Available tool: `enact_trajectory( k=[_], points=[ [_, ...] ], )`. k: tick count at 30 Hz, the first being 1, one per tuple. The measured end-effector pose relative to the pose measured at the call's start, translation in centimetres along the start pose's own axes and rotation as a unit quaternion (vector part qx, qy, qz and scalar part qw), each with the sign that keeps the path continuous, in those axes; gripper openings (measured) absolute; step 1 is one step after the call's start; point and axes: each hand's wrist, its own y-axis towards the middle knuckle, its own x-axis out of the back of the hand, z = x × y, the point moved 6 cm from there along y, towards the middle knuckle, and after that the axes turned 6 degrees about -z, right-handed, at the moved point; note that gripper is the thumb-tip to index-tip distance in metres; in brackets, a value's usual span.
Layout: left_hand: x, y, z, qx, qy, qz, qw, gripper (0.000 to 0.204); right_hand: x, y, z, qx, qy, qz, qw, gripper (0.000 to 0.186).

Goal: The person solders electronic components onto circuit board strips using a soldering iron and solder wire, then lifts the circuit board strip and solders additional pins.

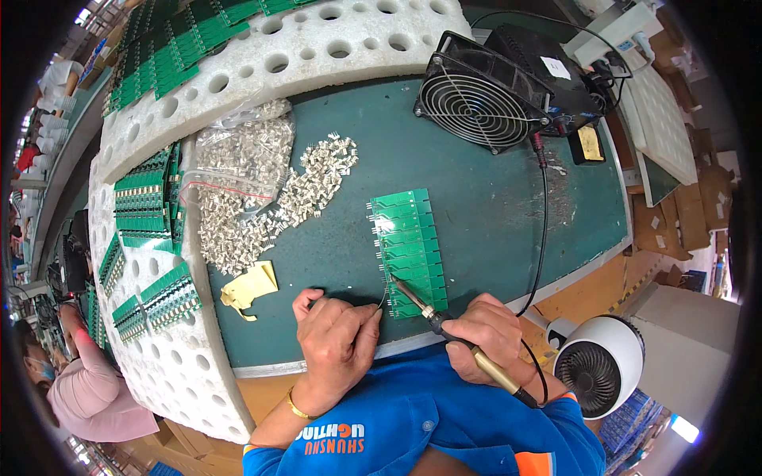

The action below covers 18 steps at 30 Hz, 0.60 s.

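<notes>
A green circuit board panel (409, 246) lies on the dark green bench mat, with small connectors along its left edge. My right hand (486, 337) grips a soldering iron (432, 317), its tip on or just above the panel's lower left edge. Close to that tip, my left hand (337, 337) pinches a thin strand of solder wire (384, 297) between thumb and forefinger. Left of the panel lies a heap of small white connectors (317, 178), partly inside a clear plastic bag (246, 151). Whether the tip touches a joint is too small to tell.
A black square fan (476, 107) stands at the back right, near a small yellow sponge (589, 144). White foam trays (167, 349) bearing green boards (151, 198) border the left and back. A yellow paper scrap (250, 287) lies near my left hand. A white fan (599, 365) is at right; another person sits far left.
</notes>
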Motion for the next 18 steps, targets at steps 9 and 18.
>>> enact_trajectory(
  k=[9,18],
  points=[
    [0.03,0.08,-0.06,0.002,-0.006,-0.001,1.000,0.013,-0.12,0.02,0.08,0.007,-0.006,0.009,1.000,0.022],
    [-0.09,-0.04,-0.05,-0.003,-0.012,0.004,1.000,0.012,-0.04,-0.19,0.25,0.003,-0.011,0.016,1.000,0.025]
  ],
)
